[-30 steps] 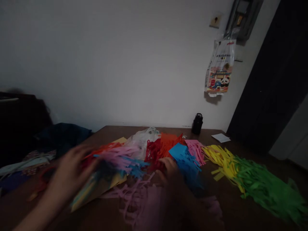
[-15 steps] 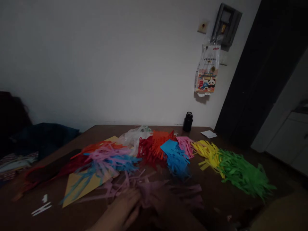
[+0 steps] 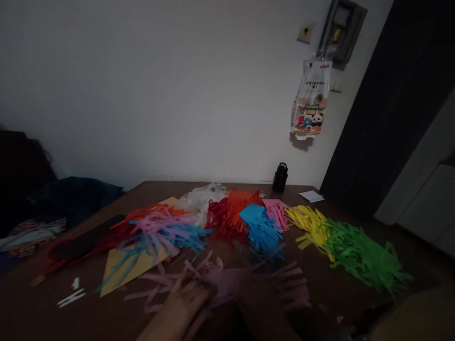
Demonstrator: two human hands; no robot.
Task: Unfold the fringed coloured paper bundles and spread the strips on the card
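Note:
A mauve sheet with fringed strips [image 3: 225,282] lies across the near middle of the brown table [image 3: 142,189]. On its left part rests my left hand [image 3: 188,296], fingers bent and spread over the strips. My right hand [image 3: 256,298] is a dark, blurred shape over the right part of the sheet, and its fingers cannot be made out. Beyond the hands lie fringed bundles: blue [image 3: 263,229], red [image 3: 218,215], orange [image 3: 240,208], pink [image 3: 276,212], yellow [image 3: 313,225] and green [image 3: 362,258].
Pink and blue strips [image 3: 165,227] lie over yellow sheets [image 3: 124,267] at left. A clear plastic bag [image 3: 202,196], black bottle [image 3: 280,178] and white paper [image 3: 311,196] stand or lie farther back. White pieces [image 3: 72,297] lie at the near left.
The view has shifted slightly, so the table items appear farther right. My left hand's fingers are more spread, and the mauve sheet lies flatter between my hands.

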